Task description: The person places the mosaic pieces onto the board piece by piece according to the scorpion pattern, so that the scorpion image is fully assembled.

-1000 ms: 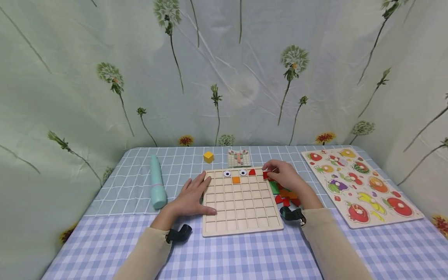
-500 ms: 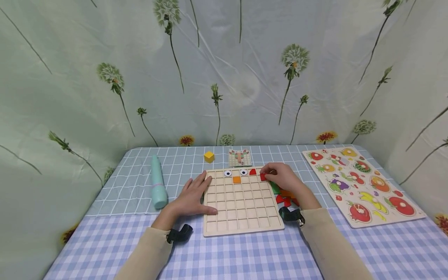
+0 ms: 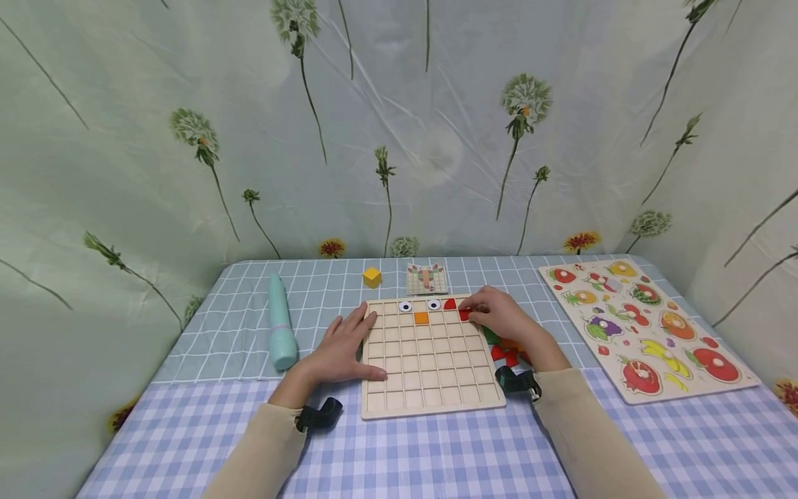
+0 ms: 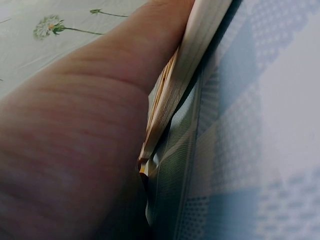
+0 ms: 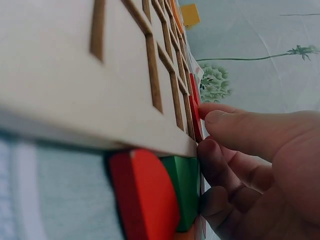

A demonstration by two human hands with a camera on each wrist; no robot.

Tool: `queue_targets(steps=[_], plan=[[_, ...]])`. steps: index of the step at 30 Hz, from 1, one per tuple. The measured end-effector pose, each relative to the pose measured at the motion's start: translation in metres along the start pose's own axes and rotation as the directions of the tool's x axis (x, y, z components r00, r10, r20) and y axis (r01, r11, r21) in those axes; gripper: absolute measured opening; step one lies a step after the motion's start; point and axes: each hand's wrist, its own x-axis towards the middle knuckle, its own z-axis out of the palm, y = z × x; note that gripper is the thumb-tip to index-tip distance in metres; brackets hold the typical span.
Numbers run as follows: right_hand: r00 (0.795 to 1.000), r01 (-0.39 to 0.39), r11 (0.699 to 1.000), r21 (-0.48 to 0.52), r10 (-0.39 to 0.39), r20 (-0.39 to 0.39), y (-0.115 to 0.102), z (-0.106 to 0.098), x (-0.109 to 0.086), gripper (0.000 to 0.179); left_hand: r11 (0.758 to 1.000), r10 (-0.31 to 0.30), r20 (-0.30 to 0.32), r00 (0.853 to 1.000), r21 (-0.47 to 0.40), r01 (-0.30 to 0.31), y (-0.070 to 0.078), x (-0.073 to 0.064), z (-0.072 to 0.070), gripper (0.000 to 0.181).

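Note:
A wooden grid board point(image 3: 431, 362) lies on the table. In its top rows sit two round eye tiles point(image 3: 405, 306), an orange square tile point(image 3: 421, 318) and a red quarter-round tile point(image 3: 450, 304). My left hand point(image 3: 339, 350) rests on the board's left edge, fingers spread and thumb along the lower left side. At the top right corner my right hand point(image 3: 505, 317) pinches a red tile point(image 3: 464, 315) between thumb and fingers, low over the grid. The right wrist view shows the fingertips at that red tile point(image 5: 195, 117), partly covering it.
Loose red pieces point(image 3: 511, 357) and green pieces point(image 3: 491, 337) lie right of the board, partly under my right hand. A pattern card point(image 3: 427, 278) and yellow cube point(image 3: 372, 278) stand behind. A teal tube-shaped object point(image 3: 282, 326) lies left, a fruit puzzle board point(image 3: 630, 312) right.
My right hand has shifted slightly left with the red tile, from the board's right edge to beside the red quarter-round tile. The left hand stays in place.

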Motion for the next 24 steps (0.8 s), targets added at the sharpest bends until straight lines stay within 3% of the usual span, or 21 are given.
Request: queue_targets(steps=[8,14,19,24], plan=[[1.000,0.020,1.000,0.010,-0.020,0.004,-0.002,-0.003,-0.003,0.018,1.000,0.001,-0.001,1.000,-0.013,-0.001,0.000,0.000,-0.001,0.118],[0.995,0.021,1.000,0.020,-0.022,0.094,-0.004,-0.013,-0.008,0.023,1.000,0.004,-0.002,1.000,0.006,-0.004,0.000,0.000,-0.001,0.118],[0.987,-0.027,0.998,0.047,0.019,0.158,-0.003,-0.024,-0.011,0.032,1.000,0.004,-0.001,1.000,0.010,-0.004,0.000,0.000,-0.001,0.118],[0.987,-0.070,0.997,0.042,0.063,0.145,0.004,-0.034,-0.012,0.036,1.000,0.003,-0.007,1.000,0.000,-0.003,0.000,0.000,0.000,0.118]])
